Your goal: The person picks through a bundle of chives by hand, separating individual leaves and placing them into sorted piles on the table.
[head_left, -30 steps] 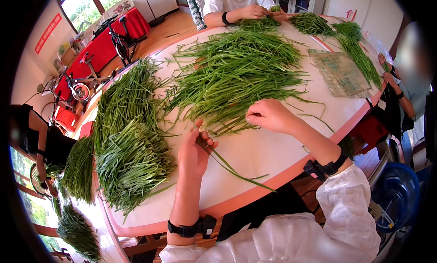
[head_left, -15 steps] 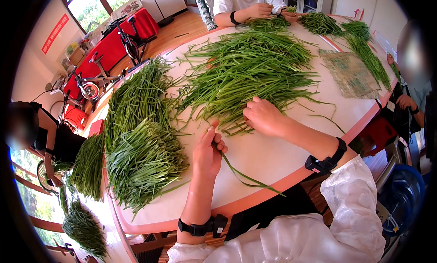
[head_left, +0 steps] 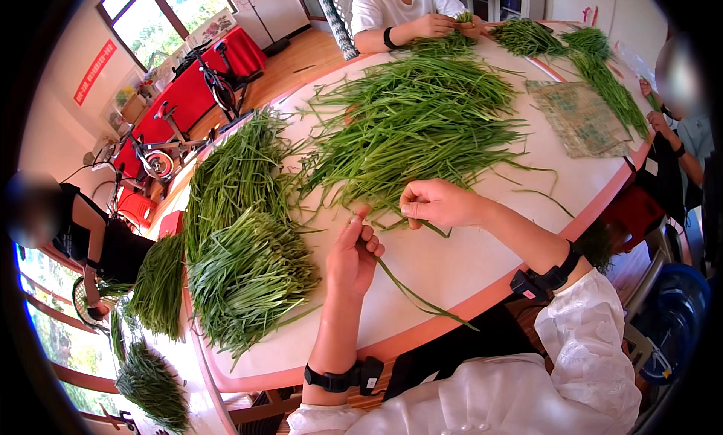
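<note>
My left hand (head_left: 354,256) is closed around a garlic chive (head_left: 410,293), whose long green blades trail down to the right past the table edge. Close beside it, my right hand (head_left: 440,203) pinches, thumb against fingers, and a short piece of green chive blade (head_left: 434,228) sticks out beneath. Just beyond both hands spreads a large loose heap of garlic chives (head_left: 422,126). To the left of my left hand lies a neater bundle of chives (head_left: 252,277), its pale cut ends facing right.
More chives (head_left: 241,179) lie behind that bundle. A greenish patterned mat (head_left: 578,120) rests at the right on the pink-edged white table (head_left: 520,224). Across from me a person in white (head_left: 407,21) handles chives; other people are at the left and right. A blue tub (head_left: 670,311) stands below right.
My right hand has drawn back from the heap's near edge, with a green chive piece now showing under its fingers. My left hand still holds its chive. The whole view has shifted slightly.
</note>
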The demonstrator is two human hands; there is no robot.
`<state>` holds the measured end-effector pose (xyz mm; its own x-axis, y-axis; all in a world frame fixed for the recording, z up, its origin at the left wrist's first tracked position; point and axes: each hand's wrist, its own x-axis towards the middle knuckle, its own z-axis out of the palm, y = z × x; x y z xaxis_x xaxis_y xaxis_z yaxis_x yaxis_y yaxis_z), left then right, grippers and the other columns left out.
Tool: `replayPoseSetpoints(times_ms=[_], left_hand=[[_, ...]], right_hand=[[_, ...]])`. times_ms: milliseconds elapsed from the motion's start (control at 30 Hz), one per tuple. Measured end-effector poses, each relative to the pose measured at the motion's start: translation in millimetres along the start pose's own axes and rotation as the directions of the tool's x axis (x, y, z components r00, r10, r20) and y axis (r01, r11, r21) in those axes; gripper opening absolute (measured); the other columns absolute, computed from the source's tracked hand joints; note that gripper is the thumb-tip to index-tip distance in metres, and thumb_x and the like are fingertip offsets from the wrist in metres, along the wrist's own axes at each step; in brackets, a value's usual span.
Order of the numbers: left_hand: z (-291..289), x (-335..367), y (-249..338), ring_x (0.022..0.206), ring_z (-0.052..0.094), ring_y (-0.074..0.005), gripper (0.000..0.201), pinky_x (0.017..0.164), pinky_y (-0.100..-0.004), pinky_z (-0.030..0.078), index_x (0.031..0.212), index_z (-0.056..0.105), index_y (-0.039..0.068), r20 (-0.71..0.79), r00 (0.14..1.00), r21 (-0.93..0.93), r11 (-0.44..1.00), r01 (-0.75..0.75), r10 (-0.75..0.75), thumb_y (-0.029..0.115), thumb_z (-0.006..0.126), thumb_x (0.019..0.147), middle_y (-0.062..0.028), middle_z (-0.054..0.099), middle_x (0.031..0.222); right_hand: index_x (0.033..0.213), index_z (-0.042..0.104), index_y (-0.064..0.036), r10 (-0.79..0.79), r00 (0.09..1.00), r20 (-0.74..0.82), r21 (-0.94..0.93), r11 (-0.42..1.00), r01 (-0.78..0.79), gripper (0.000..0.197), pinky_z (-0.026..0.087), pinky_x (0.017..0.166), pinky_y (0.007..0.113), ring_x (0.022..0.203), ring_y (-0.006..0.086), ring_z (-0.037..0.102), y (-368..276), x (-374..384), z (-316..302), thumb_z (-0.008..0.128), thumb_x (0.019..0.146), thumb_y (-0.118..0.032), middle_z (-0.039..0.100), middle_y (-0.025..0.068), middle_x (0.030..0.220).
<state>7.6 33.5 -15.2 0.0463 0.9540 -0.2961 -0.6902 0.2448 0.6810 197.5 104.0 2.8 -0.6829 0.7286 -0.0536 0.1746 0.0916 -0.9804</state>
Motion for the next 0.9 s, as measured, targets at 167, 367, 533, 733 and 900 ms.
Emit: replayPoseSetpoints(times_ms=[167,367,533,733,900], left_hand=[[-2,1,0,0.058,0.036,-0.0096,0.025,0.054,-0.0246,0.034,0.111,0.047,0.004,0.036,0.999,-0.012,1.0,-0.009,0.009,0.019,0.045,0.091,0.002,0.037,0.067],[-1,4,-3,0.057,0.036,-0.0086,0.019,0.053,-0.0232,0.033,0.104,0.049,0.005,0.04,0.999,0.008,1.0,-0.024,0.023,0.018,0.046,0.091,0.0026,0.038,0.067],[0,6,-4,0.056,0.037,-0.0087,0.015,0.052,-0.0238,0.033,0.098,0.051,0.006,0.005,0.999,0.017,0.998,-0.053,0.053,0.018,0.048,0.09,0.0027,0.038,0.065],[-1,8,-7,0.057,0.037,-0.0086,0.019,0.051,-0.0232,0.033,0.103,0.05,0.004,0.022,0.999,0.025,0.999,-0.032,0.032,0.018,0.047,0.09,0.0026,0.04,0.067],[0,9,-7,0.057,0.037,-0.0087,0.021,0.051,-0.0232,0.033,0.106,0.05,0.004,0.027,1.0,0.021,1.0,-0.008,0.008,0.018,0.047,0.09,0.0025,0.04,0.066]], right_hand=[[0.089,0.052,0.0009,0.059,0.998,0.012,0.07,0.996,-0.06,0.016,0.046,0.061,0.025,0.066,0.0104,0.058,5,-7,20,0.052,0.087,-0.015,0.059,0.0049,0.072],[0.093,0.056,0.0009,0.145,0.984,0.102,0.215,0.963,-0.164,0.021,0.047,0.059,0.024,0.065,0.0113,0.058,14,-8,21,0.054,0.087,-0.019,0.06,0.0049,0.072],[0.102,0.057,0.0014,0.222,0.959,0.179,0.371,0.887,-0.275,0.025,0.046,0.06,0.024,0.064,0.0105,0.057,16,-10,14,0.052,0.089,-0.02,0.059,0.0038,0.069],[0.096,0.061,0.0022,0.231,0.946,0.229,0.147,0.952,-0.268,0.023,0.046,0.062,0.023,0.066,0.01,0.058,11,-35,-2,0.056,0.086,-0.018,0.062,0.005,0.072],[0.098,0.06,0.0028,0.197,0.98,-0.009,0.07,0.978,-0.196,0.021,0.046,0.064,0.022,0.071,0.0098,0.059,6,-75,-20,0.056,0.085,-0.013,0.063,0.0064,0.076]])
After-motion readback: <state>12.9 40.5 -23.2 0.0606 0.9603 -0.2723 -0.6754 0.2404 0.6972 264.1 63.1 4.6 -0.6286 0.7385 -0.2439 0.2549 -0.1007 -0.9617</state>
